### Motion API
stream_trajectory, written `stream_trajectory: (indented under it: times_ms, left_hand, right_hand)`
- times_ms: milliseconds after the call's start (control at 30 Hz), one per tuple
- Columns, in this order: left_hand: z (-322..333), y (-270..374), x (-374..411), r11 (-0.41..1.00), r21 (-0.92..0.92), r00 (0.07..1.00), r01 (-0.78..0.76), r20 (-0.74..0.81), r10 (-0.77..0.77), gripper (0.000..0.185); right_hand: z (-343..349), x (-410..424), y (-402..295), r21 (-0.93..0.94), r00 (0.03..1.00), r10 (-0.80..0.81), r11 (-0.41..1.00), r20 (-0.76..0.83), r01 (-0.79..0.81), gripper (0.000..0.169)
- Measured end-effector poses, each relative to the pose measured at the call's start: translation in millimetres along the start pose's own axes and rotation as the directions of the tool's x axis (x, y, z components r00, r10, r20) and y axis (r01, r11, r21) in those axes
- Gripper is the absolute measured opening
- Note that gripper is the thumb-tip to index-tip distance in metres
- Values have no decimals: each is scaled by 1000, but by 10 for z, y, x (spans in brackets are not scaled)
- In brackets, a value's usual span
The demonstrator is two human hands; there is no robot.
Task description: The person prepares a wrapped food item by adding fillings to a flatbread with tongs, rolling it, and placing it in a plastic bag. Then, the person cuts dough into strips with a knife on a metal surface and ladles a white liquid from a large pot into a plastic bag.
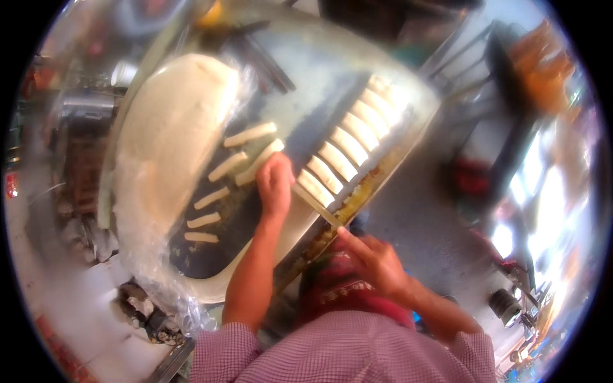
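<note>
My right hand (pixel 380 263) grips a long thin blade (pixel 320 207), its index finger stretched along it. The blade lies across a long dough strip (pixel 294 230), beside the nearest of several cut dough pieces (pixel 316 187) in a slanting row. At the blade's far end is my left hand (pixel 276 179), its fingers curled; what is inside them is hidden. Partly behind that hand rests a dough stick (pixel 258 163). Several other narrow dough sticks (pixel 227 166) lie to the left. A large slab of dough (pixel 177 119) covers the table's left side.
Clear plastic film (pixel 153 268) hangs over the slab's near end. Dark rods (pixel 268 62) lie towards the back of the metal table (pixel 325 52). Its right edge (pixel 366 186) carries yellowish-brown residue. A white cup (pixel 123 74) stands beyond the left edge; a dark rack (pixel 469 72) is at the right.
</note>
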State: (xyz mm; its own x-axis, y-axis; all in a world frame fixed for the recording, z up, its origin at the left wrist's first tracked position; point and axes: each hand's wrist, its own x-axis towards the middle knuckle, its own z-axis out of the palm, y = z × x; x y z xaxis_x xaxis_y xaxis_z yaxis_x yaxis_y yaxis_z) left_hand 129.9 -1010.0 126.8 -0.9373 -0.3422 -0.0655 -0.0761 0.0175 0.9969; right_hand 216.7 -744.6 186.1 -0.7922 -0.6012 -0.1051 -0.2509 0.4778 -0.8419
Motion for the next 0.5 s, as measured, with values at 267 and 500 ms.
stream_trajectory:
  times_ms: [267,500]
  left_hand:
    - [644,-159,-1074,994,-15,993,-105,46,105,19]
    - [-46,336,-418,992,-51,994,-111,-8,111,19]
  right_hand:
    - [-187,-1152,166,-149,997,56,988,44,-49,70]
    - [101,-233,-136,38,1000,-2,999,6,2,67]
